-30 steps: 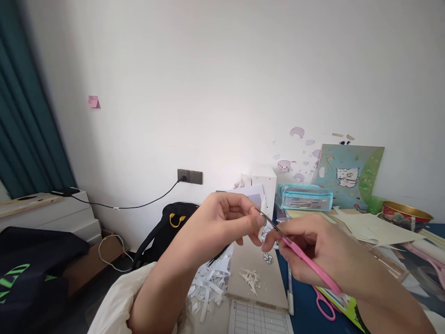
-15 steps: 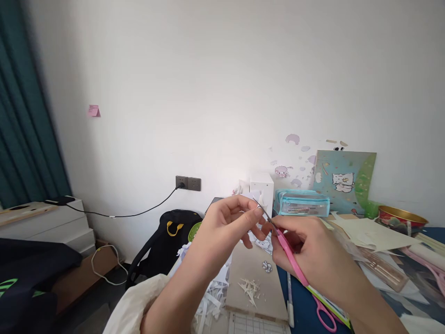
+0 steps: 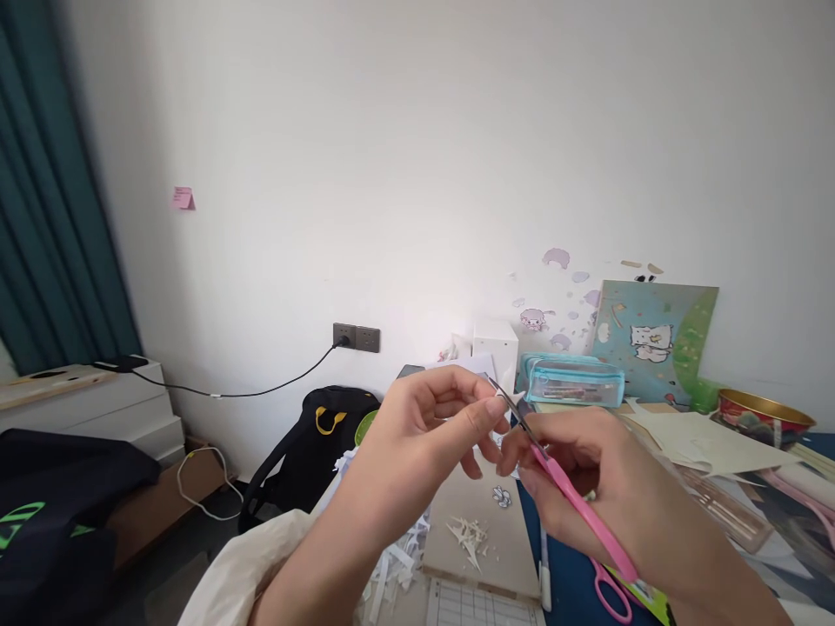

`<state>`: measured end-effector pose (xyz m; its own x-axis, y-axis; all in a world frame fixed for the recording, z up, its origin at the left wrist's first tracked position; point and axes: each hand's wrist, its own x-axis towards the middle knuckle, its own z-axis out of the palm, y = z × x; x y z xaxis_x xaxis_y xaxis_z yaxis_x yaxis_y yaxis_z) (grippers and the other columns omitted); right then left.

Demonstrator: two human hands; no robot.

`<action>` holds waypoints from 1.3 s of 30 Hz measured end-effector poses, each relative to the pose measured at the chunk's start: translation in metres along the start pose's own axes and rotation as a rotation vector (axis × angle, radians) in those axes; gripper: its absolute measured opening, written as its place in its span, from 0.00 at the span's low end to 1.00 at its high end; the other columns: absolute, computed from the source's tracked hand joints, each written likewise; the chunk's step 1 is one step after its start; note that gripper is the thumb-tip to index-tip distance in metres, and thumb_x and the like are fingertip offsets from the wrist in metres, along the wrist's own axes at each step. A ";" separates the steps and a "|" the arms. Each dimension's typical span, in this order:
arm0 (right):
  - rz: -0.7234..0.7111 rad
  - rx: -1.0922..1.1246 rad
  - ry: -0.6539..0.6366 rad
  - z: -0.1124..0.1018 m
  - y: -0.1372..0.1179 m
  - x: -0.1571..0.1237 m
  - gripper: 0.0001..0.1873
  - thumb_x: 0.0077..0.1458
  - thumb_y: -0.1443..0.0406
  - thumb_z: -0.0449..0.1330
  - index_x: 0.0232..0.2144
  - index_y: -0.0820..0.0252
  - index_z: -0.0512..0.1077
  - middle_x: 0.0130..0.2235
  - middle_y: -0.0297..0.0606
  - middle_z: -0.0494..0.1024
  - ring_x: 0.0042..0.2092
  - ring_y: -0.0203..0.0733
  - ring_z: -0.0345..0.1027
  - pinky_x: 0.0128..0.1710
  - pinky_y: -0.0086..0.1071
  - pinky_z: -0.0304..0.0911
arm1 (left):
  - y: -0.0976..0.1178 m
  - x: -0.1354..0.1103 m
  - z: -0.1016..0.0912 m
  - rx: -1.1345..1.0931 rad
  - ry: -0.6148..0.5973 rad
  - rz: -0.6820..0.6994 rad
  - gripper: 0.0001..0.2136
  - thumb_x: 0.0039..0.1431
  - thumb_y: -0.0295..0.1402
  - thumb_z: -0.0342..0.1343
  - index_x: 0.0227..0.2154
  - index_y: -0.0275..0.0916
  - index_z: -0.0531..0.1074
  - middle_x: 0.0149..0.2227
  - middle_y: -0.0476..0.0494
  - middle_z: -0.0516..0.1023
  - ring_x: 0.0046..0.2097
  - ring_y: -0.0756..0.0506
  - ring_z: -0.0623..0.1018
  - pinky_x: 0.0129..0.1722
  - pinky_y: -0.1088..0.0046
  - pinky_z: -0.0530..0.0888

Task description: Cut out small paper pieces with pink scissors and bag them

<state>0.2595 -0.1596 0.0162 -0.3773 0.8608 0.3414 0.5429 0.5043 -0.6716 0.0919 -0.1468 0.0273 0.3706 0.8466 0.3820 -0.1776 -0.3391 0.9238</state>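
Note:
My left hand (image 3: 450,417) is closed, thumb and forefinger pinching a small white paper piece (image 3: 514,398), mostly hidden by the fingers. My right hand (image 3: 587,478) grips pink-handled scissors (image 3: 580,511), their thin metal blades pointing up and left at the paper beside my left fingertips. Both hands are raised above a grey-beige board (image 3: 450,496). On that board lie a small cut-out with a grey flower-like print (image 3: 502,496) and a heap of cream paper slivers (image 3: 470,539).
Shredded white paper (image 3: 395,565) lies left of the board. A white pen (image 3: 545,578) and a pink scissor loop (image 3: 611,593) rest to its right. Behind stand a clear blue pencil case (image 3: 574,382), cream sheets (image 3: 698,439) and a red-gold tin (image 3: 763,413). A black backpack (image 3: 326,452) sits left.
The scissors and my right hand have shifted slightly right and down, showing more of the pink handle. More white paper shows by the blades. The view has moved a little.

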 end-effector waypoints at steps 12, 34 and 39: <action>-0.058 -0.011 -0.033 0.003 0.005 -0.001 0.04 0.48 0.70 0.57 0.25 0.57 0.67 0.22 0.27 0.57 0.24 0.33 0.49 0.20 0.24 0.51 | 0.005 -0.008 0.001 -0.003 -0.005 -0.018 0.07 0.57 0.31 0.58 0.25 0.36 0.72 0.22 0.53 0.72 0.23 0.57 0.70 0.23 0.86 0.66; -0.106 -0.059 0.007 0.005 0.009 -0.001 0.10 0.43 0.76 0.53 0.25 0.57 0.69 0.24 0.29 0.59 0.26 0.34 0.48 0.21 0.26 0.48 | 0.009 -0.007 -0.006 0.026 -0.069 0.003 0.08 0.58 0.29 0.57 0.24 0.34 0.70 0.21 0.50 0.73 0.25 0.54 0.71 0.25 0.82 0.66; -0.083 -0.049 -0.035 0.002 0.009 -0.001 0.12 0.43 0.76 0.52 0.25 0.56 0.70 0.24 0.28 0.58 0.25 0.33 0.46 0.20 0.26 0.46 | 0.009 -0.005 -0.008 0.049 -0.105 -0.025 0.07 0.58 0.30 0.57 0.25 0.35 0.70 0.21 0.50 0.74 0.26 0.53 0.72 0.25 0.81 0.66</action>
<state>0.2631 -0.1556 0.0085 -0.4478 0.8135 0.3711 0.5440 0.5773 -0.6089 0.0808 -0.1504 0.0334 0.4680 0.8086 0.3567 -0.1232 -0.3400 0.9323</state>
